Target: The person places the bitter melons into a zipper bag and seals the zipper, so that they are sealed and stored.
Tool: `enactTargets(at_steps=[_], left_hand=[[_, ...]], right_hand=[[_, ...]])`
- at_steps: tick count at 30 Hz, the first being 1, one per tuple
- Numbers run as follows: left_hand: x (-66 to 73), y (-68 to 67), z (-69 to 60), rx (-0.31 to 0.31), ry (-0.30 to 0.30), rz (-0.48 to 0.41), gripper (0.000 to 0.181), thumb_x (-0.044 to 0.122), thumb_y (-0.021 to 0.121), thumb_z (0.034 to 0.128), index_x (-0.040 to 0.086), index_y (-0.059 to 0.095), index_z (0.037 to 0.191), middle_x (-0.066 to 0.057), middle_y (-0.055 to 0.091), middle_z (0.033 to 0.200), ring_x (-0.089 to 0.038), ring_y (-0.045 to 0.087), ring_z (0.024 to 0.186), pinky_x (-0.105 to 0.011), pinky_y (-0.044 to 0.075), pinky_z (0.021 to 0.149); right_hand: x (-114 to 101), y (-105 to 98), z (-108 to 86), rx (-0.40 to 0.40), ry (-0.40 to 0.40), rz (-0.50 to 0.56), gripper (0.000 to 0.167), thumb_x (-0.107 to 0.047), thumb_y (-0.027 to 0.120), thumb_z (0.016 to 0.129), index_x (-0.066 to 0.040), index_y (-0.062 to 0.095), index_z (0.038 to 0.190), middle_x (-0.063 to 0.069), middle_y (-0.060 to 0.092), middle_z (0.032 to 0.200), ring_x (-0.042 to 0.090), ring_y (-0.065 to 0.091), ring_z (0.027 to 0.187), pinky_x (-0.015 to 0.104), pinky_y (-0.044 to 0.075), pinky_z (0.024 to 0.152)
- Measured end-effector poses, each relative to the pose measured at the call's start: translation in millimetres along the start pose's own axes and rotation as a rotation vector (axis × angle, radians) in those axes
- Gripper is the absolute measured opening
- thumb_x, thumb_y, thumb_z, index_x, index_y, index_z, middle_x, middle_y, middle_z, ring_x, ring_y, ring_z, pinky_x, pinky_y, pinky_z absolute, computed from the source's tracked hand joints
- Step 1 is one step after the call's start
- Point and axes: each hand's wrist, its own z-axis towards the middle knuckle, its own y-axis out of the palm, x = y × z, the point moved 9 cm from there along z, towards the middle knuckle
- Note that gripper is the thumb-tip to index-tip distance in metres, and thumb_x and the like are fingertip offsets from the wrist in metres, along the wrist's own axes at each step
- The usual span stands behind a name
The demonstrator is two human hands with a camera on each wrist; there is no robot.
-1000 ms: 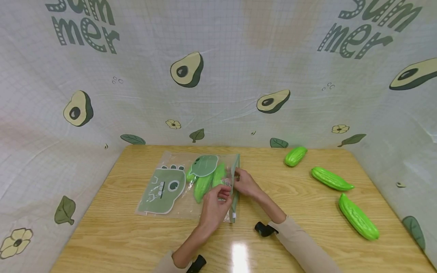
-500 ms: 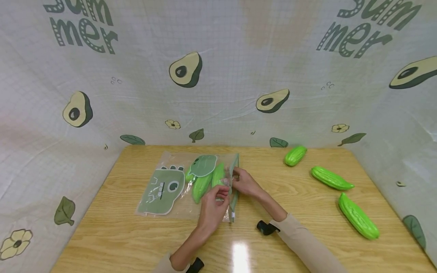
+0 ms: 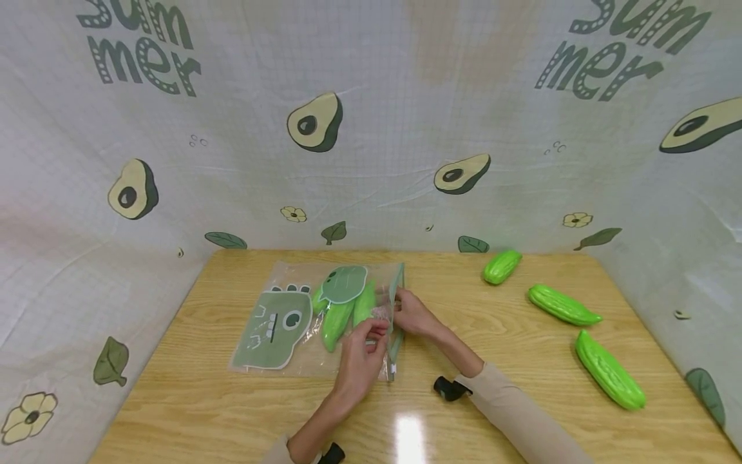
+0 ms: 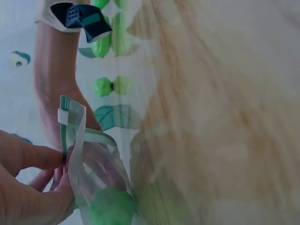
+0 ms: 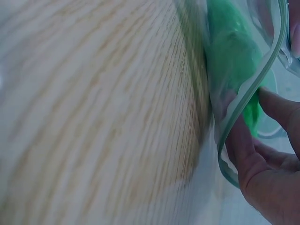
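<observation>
A clear zip bag (image 3: 324, 361) with green dinosaur prints lies on the table, its mouth to the right. Several ridged green bitter melons (image 3: 336, 325) are inside it. My left hand (image 3: 361, 361) pinches the near layer of the bag's mouth, beside the white slider (image 4: 63, 116). My right hand (image 3: 414, 314) reaches into the mouth. In the right wrist view, its thumb and fingers lie on either side of the end of a bitter melon (image 5: 234, 47) inside the bag. The bag's film partly covers these fingertips.
Three more bitter melons lie apart on the right of the wooden table (image 3: 493, 322): one at the back (image 3: 502, 267), one in the middle (image 3: 563, 305), one nearer (image 3: 608, 370). A printed cloth (image 3: 382, 129) hangs behind and along both sides.
The bitter melon at my right hand has slid a little left, deeper into the bag. The bag's mouth has shifted slightly left. Both hands stay at the mouth.
</observation>
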Motion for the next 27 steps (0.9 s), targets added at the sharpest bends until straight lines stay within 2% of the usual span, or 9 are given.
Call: enactTargets(at_steps=[5,10,16,27], left_hand=[[-0.6,1.4,0.1,-0.016,0.016,-0.011,0.021,-0.014,0.063,0.0905,-0.004,0.068,0.108,-0.014,0.068,0.103,-0.029,0.068,0.092,-0.029,0.062,0.077],[-0.4,1.8,0.0,-0.03,0.024,-0.031,0.021,-0.015,0.063,0.0902,-0.005,0.068,0.108,-0.015,0.068,0.104,-0.029,0.067,0.093,-0.03,0.062,0.08],[-0.7,2.7,0.2,-0.048,0.023,-0.038,0.02,-0.015,0.062,0.0903,-0.006,0.067,0.108,-0.017,0.068,0.106,-0.029,0.067,0.094,-0.03,0.061,0.081],[-1.2,3.1,0.6,-0.055,0.029,-0.037,0.021,-0.015,0.062,0.0903,-0.006,0.068,0.107,-0.016,0.068,0.104,-0.029,0.067,0.093,-0.03,0.061,0.081]], right_hand=[[0.3,2.0,1.0,0.006,-0.007,0.019,0.044,0.004,0.064,0.093,0.011,0.055,0.135,0.028,0.062,0.13,0.038,0.062,0.119,0.041,0.055,0.096],[-4.5,3.2,0.9,0.008,-0.033,0.043,0.046,-0.007,0.07,0.095,0.011,0.055,0.135,0.029,0.064,0.129,0.042,0.063,0.118,0.05,0.054,0.099],[-5.0,3.4,2.7,0.016,-0.035,0.015,0.045,-0.008,0.07,0.096,0.012,0.055,0.134,0.028,0.066,0.125,0.041,0.065,0.116,0.051,0.053,0.101],[-7.3,7.8,6.0,-0.01,-0.059,0.05,0.044,-0.006,0.068,0.096,0.015,0.055,0.132,0.031,0.065,0.125,0.042,0.065,0.116,0.05,0.053,0.101]])
